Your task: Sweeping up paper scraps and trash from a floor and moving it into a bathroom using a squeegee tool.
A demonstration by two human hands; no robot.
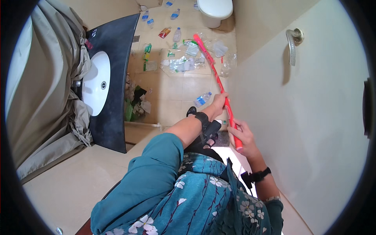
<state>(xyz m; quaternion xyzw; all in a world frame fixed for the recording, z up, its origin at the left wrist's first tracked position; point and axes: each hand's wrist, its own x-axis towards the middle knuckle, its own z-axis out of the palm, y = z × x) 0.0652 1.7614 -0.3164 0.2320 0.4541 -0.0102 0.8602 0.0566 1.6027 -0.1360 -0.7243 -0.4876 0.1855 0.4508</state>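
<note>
Both hands are around a long red pole with a shiny, wrinkled surface like plastic film. My left hand grips it partway down its length. Closer to my body, my right hand holds the pole near its lower end. The far end slants away over plastic litter on the tiled floor; whether it touches anything there I cannot tell. A clear plastic bottle with a blue label lies on its side just left of my left hand.
A dark countertop with a white oval basin juts in at left, crumpled waste beneath it. Several bottles and wrappers litter the floor before a white toilet. At right stands a door with a metal handle.
</note>
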